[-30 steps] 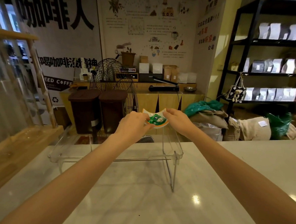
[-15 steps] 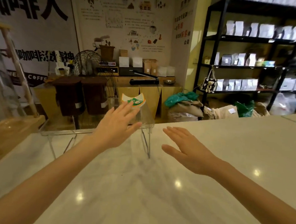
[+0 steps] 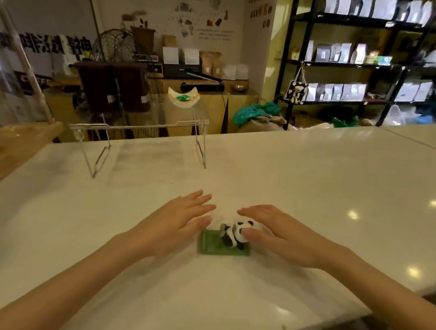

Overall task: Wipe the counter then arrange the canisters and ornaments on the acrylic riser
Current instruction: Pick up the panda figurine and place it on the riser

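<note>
A small panda ornament (image 3: 233, 233) on a green base (image 3: 214, 247) lies on the white counter (image 3: 300, 185), near the front. My left hand (image 3: 175, 224) hovers just left of it, fingers spread and holding nothing. My right hand (image 3: 276, 233) is on its right side, fingers spread, the thumb tip touching the panda's head. The clear acrylic riser (image 3: 140, 128) stands at the counter's far edge. A white crescent dish (image 3: 183, 98) with an orange rim and green pieces rests on the riser's right end.
A wooden stand (image 3: 11, 144) with a glass panel sits at the far left of the counter. Behind the counter are brown bins (image 3: 114, 84), a wire fan, a cabinet with boxes, and black shelves (image 3: 345, 63) of bagged goods.
Both hands let go of the crescent dish, left it on the riser and drew back toward me. They now flank the panda ornament, which has come into view.
</note>
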